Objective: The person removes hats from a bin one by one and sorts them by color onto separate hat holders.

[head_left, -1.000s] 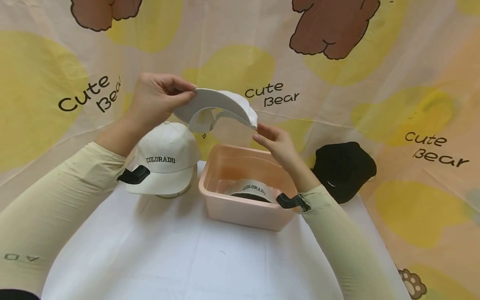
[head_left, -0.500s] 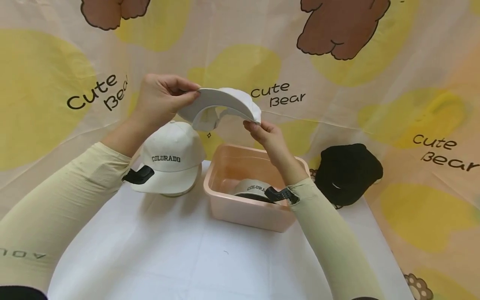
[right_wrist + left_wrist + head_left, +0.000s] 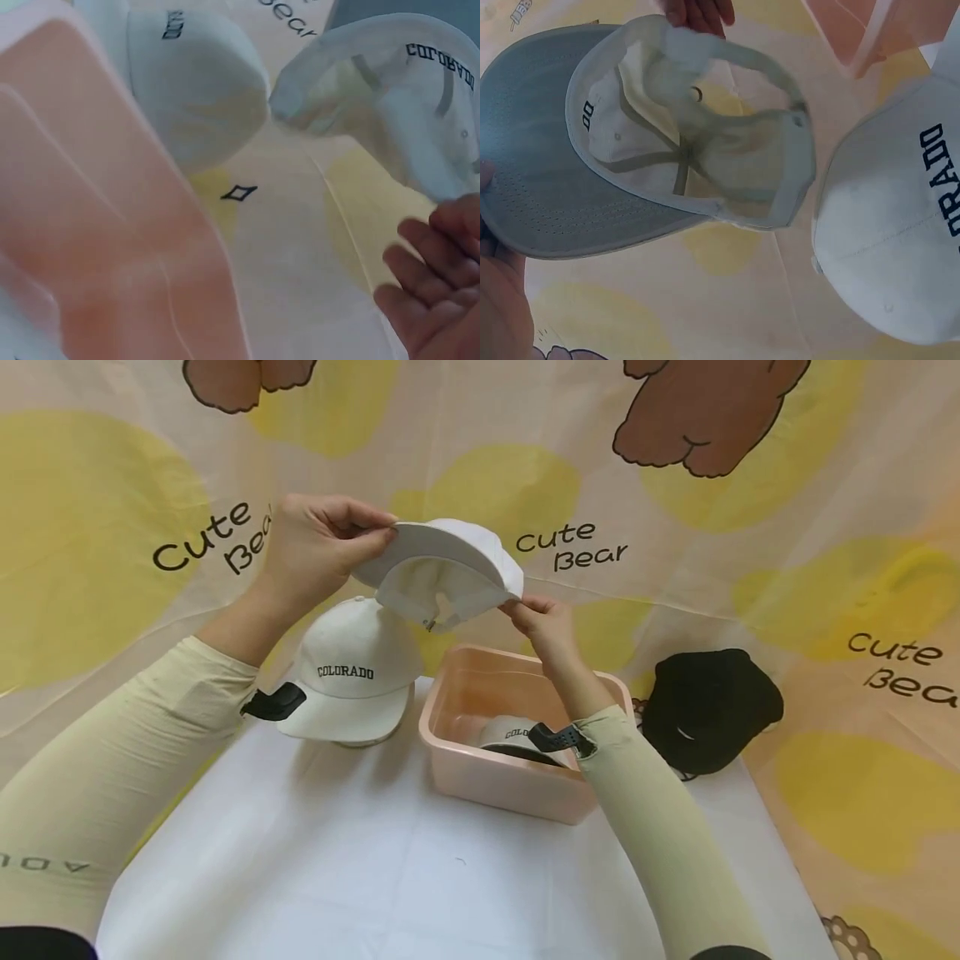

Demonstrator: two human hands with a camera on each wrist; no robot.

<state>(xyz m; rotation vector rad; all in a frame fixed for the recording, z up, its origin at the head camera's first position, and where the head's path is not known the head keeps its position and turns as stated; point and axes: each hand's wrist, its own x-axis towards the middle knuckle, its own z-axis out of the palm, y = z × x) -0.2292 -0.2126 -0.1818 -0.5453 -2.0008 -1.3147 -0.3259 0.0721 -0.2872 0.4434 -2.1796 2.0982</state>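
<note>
A white baseball cap (image 3: pixel 457 547) is held up in the air, its underside and hollow crown facing me. My left hand (image 3: pixel 311 543) pinches the edge of its brim between thumb and fingers. At the opposite side, my right hand (image 3: pixel 551 622) pinches the cap's lower edge. In the left wrist view the grey underbrim (image 3: pixel 540 142) and the back strap opening show. Behind and below stands another white cap (image 3: pixel 360 652) lettered COLORADO, upright at the left. A third light cap (image 3: pixel 498 731) lies in the pink bin (image 3: pixel 502 789), partly hidden by my right wrist.
At the back right sits a black hat (image 3: pixel 712 714), near the table's edge. White cloth covers the table (image 3: pixel 360 860). A patterned curtain (image 3: pixel 675 552) hangs close behind everything.
My right hand has come in from just beside the cap to pinch its edge. The cap has risen slightly and tilted, so its crown's inside now shows. The view has shifted left.
</note>
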